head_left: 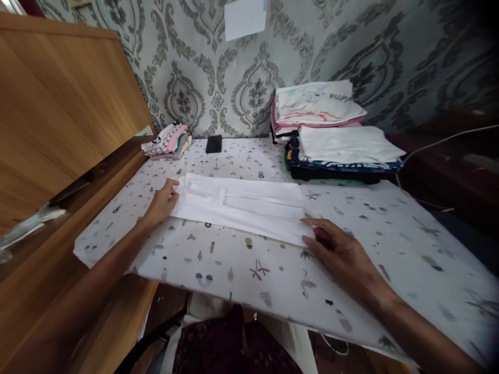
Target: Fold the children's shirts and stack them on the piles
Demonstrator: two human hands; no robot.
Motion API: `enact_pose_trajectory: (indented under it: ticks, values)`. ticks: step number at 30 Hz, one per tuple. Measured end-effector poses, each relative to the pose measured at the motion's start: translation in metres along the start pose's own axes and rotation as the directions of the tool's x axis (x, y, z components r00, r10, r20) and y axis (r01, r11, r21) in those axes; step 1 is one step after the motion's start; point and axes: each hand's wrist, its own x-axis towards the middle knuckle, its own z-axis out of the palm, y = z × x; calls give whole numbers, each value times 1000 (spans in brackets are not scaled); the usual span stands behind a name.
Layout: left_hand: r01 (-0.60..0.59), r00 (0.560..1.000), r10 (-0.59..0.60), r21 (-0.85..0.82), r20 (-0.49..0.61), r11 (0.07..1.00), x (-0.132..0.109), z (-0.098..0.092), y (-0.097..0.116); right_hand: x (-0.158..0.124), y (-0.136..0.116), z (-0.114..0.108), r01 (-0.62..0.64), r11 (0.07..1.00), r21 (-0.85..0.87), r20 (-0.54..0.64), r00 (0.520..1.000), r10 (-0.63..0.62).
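A white garment [241,205], folded into a long strip, lies across the patterned cloth covering the table. A narrow placket-like band runs along its middle; its exact kind cannot be made out. At its left end, my left hand [160,202] has its fingers bent and closed on the edge. My right hand [337,246] grips the near right corner between thumb and fingers. The garment rests flat between the two hands, slightly rumpled towards the left.
Stacked folded clothes [343,145] stand at the back right, beside a white cable [440,141]. A smaller pile of folded clothes [169,141] and a dark flat object [214,144] lie at the back left. A wooden cabinet [70,98] borders the left side.
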Motion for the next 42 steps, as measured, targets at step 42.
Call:
enact_pose_trajectory:
  ticks: [42]
  values:
    - [-539, 776, 361, 246, 517, 805, -3, 56, 46, -3, -3, 0, 5, 997, -77, 8, 1000, -4]
